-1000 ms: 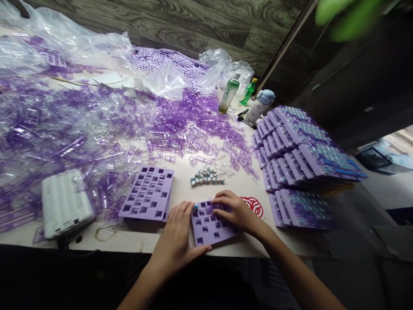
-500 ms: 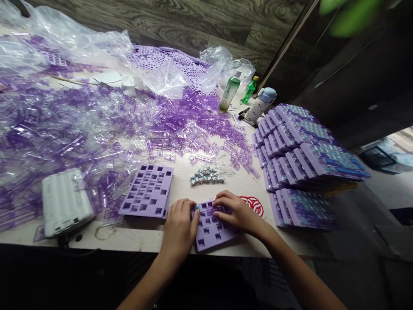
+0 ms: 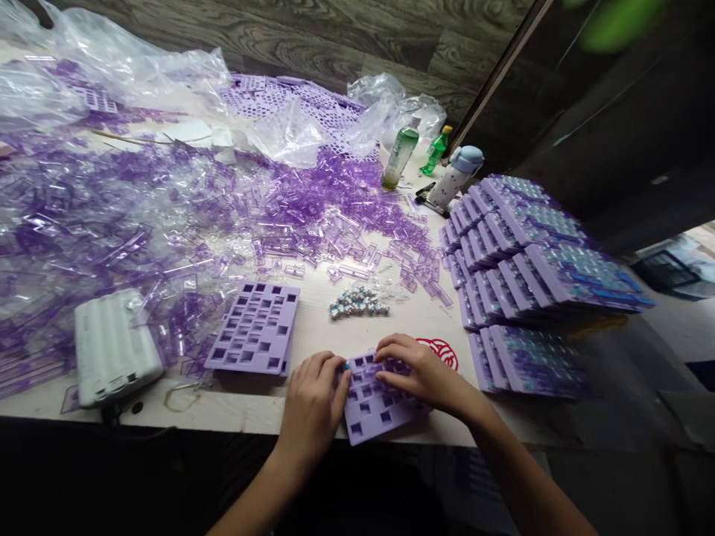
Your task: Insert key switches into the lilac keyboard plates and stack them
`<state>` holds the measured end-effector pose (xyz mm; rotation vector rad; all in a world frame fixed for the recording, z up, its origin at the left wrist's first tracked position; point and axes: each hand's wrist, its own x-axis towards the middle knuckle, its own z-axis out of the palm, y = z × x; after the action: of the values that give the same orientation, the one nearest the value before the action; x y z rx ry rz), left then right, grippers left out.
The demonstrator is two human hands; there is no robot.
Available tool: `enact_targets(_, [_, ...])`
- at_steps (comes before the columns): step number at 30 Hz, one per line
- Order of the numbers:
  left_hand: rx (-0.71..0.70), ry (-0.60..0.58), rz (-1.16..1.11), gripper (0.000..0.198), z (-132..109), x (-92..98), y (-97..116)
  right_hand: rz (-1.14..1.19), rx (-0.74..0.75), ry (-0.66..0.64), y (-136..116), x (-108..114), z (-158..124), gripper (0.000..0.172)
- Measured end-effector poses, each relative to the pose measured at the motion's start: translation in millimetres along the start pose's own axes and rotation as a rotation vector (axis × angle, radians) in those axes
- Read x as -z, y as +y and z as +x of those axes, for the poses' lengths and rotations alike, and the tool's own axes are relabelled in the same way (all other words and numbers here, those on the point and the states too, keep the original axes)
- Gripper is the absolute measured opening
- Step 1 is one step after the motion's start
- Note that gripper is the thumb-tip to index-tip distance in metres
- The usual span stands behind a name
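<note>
A light purple plate with square holes (image 3: 371, 426) lies tilted at the table's front edge. At its upper left corner, my left hand (image 3: 313, 391) is closed in a pinch, with a small blue piece (image 3: 347, 365) showing at the fingertips. My right hand (image 3: 410, 368) reaches over the plate's upper right part, thumb and fingers bent together. What its fingertips hold is hidden, though something translucent purple shows beneath them. Just beyond the plate is a small pile of metallic and blue pieces (image 3: 357, 302).
Left of my hands lie stacked purple hole plates (image 3: 254, 327) and a white multi-slot device (image 3: 116, 346). Clear and purple plastic parts (image 3: 223, 201) cover the table's left and back. Assembled panels (image 3: 519, 279) are stacked at right, near a flask (image 3: 459, 175) and green bottles (image 3: 401, 152).
The plate and both hands have shifted slightly right and toward me in the view. My left hand stays at the same corner, the blue piece still at its fingertips.
</note>
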<state>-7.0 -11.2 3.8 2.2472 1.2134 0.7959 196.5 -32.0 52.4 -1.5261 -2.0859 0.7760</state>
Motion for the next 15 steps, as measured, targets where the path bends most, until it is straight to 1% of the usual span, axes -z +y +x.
enact_targets(3, [0.083, -0.002, -0.126, 0.021, 0.6, 1.5, -3.3, 0.003, 0.089, 0.088, -4.2, -5.6, 7.3, 0.017])
enact_targets(5, [0.137, 0.001, -0.192, 0.024, 1.7, 2.8, -4.7, -0.008, 0.151, 0.118, -6.0, -11.6, 12.3, 0.016])
enact_targets(9, [0.198, -0.004, -0.236, 0.026, 5.2, 3.5, -4.3, -0.079, 0.194, 0.078, -7.4, -20.1, 19.1, 0.015])
enact_targets(15, [0.244, -0.012, -0.240, 0.028, 7.3, -0.4, -3.1, -0.162, 0.213, 0.022, -8.0, -22.6, 22.5, 0.015])
